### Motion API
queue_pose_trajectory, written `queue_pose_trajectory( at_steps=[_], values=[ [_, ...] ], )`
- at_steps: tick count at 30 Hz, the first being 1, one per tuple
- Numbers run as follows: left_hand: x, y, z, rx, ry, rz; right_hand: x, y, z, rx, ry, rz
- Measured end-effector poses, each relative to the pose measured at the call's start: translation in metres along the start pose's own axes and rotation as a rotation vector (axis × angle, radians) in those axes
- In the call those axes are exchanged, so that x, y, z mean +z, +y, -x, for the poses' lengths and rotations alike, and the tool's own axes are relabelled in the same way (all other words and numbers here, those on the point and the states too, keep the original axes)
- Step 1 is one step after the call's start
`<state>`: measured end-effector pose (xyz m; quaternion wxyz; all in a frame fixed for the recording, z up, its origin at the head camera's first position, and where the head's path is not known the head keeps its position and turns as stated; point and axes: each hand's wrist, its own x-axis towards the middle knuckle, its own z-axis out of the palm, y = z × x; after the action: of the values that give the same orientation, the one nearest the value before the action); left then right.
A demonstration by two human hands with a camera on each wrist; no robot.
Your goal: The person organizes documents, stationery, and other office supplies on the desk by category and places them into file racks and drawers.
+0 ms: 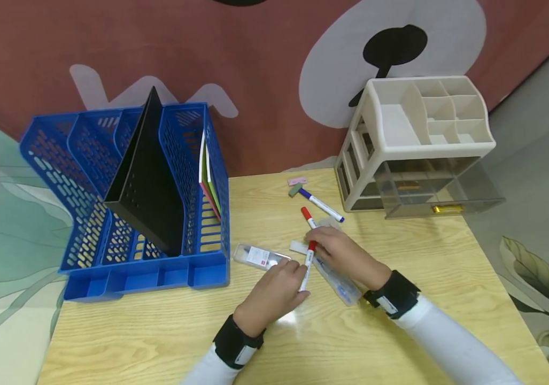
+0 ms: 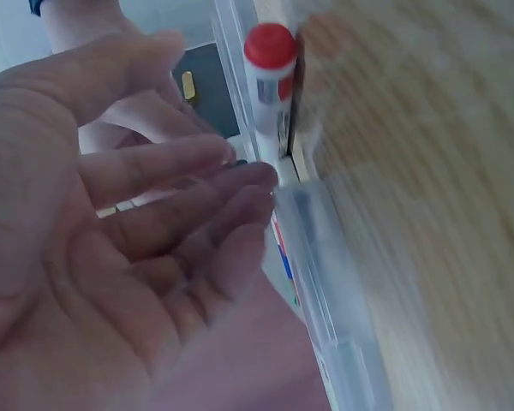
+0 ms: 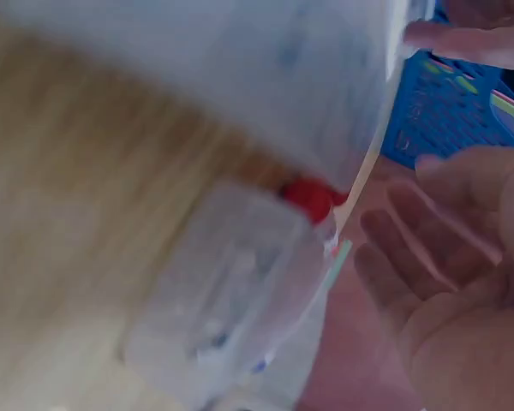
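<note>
A red-capped white marker lies between the two hands on the table. My left hand is beside it, with relaxed fingers and nothing gripped; in the left wrist view the red cap shows past the fingertips. Over a clear plastic case is my right hand, its fingers loosely bent and apart in the right wrist view. Another red-capped marker sticks out beyond the right fingers, partly hidden. Another clear case with a white label lies just past the left hand.
Toward the back lie a blue-capped marker, a green block and a pink block. On the left stands a blue file rack with a black folder. A white drawer organizer with its clear drawer pulled out is at right.
</note>
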<state>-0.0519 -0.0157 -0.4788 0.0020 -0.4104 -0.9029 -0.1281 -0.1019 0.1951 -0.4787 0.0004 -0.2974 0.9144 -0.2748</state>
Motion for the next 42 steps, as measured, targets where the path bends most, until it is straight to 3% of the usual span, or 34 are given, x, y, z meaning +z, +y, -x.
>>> queue_pose_trajectory(
  at_steps=[4, 7, 12, 21, 25, 32, 37, 42],
  values=[
    [0.005, 0.006, -0.002, -0.015, -0.005, 0.014, 0.003, 0.006, -0.003, -0.171, -0.03, 0.131],
    [0.009, 0.011, -0.003, -0.034, -0.023, 0.006, 0.005, 0.009, -0.006, -0.23, -0.048, 0.204],
    [0.013, 0.016, -0.005, -0.09, -0.037, -0.021, 0.004, 0.012, -0.009, -0.255, -0.068, 0.291],
    [0.018, 0.023, -0.009, -0.138, 0.017, -0.079, 0.0, 0.01, -0.013, -0.276, -0.124, 0.404],
    [0.014, 0.02, -0.006, -0.143, 0.042, -0.073, -0.001, 0.012, -0.01, -0.277, -0.124, 0.388],
    [-0.004, 0.007, 0.003, -0.165, 0.161, -0.009, -0.004, 0.007, -0.004, -0.236, -0.119, 0.302],
    [-0.015, -0.005, 0.007, -0.159, 0.249, 0.127, -0.005, 0.001, -0.001, -0.188, -0.098, 0.184],
    [-0.021, -0.012, 0.01, -0.162, 0.285, 0.267, -0.006, -0.006, 0.001, -0.145, -0.108, 0.091]
  ],
)
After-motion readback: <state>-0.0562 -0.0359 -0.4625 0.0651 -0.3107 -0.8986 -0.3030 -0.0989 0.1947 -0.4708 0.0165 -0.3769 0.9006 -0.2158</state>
